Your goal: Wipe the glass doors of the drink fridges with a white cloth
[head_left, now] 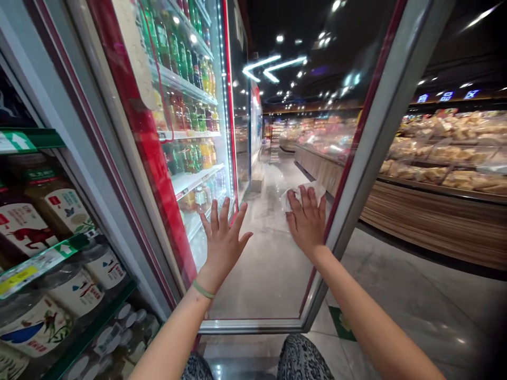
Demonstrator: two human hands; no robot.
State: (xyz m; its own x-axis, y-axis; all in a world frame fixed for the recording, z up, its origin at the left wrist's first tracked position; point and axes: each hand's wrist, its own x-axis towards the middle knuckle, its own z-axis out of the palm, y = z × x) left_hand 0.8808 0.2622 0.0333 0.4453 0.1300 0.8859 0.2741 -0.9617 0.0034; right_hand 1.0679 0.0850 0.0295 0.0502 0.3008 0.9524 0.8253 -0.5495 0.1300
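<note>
Two hands on one glass door (269, 279): left hand (222, 244), fingers spread wide; right hand (307, 221), fingers flat, pressing one white cloth (317, 188).

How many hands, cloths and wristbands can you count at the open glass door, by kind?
hands: 2, left hand flat on the glass, right hand on the cloth
white cloth: 1
green wristband: 1
Total: 4

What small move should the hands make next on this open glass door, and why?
Probably sweep the right hand, pressing the white cloth, leftward along the glass door. The cloth sits by the door's right frame, the pane's bare stretch lies left, and the left hand is spread flat, steadying it.
</note>
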